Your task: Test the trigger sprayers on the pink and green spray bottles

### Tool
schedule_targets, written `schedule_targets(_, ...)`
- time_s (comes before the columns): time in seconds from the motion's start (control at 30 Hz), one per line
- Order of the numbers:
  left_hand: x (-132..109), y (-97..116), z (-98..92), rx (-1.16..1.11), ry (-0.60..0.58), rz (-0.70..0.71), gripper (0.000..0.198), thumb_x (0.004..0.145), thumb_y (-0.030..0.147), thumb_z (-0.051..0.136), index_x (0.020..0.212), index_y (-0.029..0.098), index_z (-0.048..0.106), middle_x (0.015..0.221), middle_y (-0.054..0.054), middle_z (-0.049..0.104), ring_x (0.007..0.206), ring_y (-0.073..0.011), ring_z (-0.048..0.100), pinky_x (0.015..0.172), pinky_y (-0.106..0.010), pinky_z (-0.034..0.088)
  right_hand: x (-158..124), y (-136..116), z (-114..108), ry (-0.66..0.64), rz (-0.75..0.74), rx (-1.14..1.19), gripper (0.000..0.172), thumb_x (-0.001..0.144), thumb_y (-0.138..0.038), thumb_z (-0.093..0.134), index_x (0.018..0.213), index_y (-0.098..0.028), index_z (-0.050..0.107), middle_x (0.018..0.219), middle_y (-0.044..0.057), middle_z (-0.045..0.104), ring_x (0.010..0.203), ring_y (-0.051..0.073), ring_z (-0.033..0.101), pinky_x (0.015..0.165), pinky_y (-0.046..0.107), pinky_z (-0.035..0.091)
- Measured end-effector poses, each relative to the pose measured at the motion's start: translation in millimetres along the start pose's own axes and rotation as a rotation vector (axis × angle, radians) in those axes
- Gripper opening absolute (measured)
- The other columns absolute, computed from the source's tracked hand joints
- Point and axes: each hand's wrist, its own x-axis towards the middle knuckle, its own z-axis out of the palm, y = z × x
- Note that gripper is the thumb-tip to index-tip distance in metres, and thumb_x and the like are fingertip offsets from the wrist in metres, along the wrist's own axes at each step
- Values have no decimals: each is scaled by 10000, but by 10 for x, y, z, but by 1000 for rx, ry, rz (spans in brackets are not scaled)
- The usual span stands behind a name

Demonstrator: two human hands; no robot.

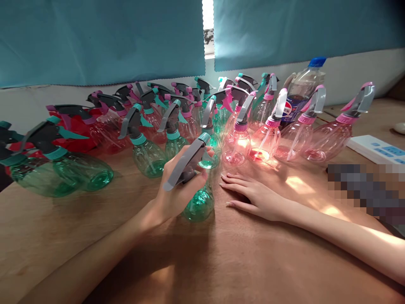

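Note:
My left hand (180, 185) is wrapped round the neck of a green spray bottle (199, 207) with a grey and teal trigger head. The bottle stands on the wooden table, its collar hidden by my fingers. To its right, my right hand (253, 196) lies palm down on the tabletop, fingers stretched out and holding nothing. Just behind my hands is a row of spray bottles: a green one (148, 158) and others to the left, and a pink one (236, 145) with more pink ones to the right.
Several more spray bottles crowd the back near the wall, beside a cola bottle (294, 99) with a blue cap. Red material (79, 141) lies among them. A white power strip (378, 147) is at the right, near a pixelated patch. Blue curtains (104, 42) hang behind.

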Motion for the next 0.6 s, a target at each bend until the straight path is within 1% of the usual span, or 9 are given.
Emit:
schedule_targets(0.1,9,-22,-2,-14,-9,2,300,779,194,582,1074,234,611,849,10,668,463,-94,451,546,-296,453,4,-7,-4,1,-7,6,540,983,-472,506,1440,-184,510,1502,124,486,1425,296,396,1158,527,366)
schedule_targets(0.23,19,-33,-4,-42,-18,9,291,766,189,579,1054,228,600,694,52,575,424,-80,343,508,-285,394,5,-4,-6,-1,-8,1,552,982,-476,507,1434,-158,515,1500,139,485,1424,302,396,1154,528,369)
schedule_targets(0.3,18,-35,-4,-53,-22,-1,289,771,190,576,1056,226,600,665,59,544,422,-80,324,495,-282,369,4,0,-6,-1,-9,-2,558,983,-478,501,1435,-150,513,1503,142,480,1425,300,395,1154,522,371)
schedule_targets(0.43,12,-47,-1,-75,-31,-17,314,766,186,581,1076,228,603,680,55,542,434,-86,332,494,-281,340,3,5,-5,5,-12,-5,545,984,-475,502,1439,-175,511,1505,128,482,1425,293,398,1155,515,374)
schedule_targets(0.6,11,-13,3,-93,-24,-1,304,769,179,584,1071,217,605,741,40,552,460,-84,316,524,-287,346,2,7,0,-2,-8,-5,544,986,-468,502,1442,-171,509,1507,125,480,1424,295,399,1163,512,363)
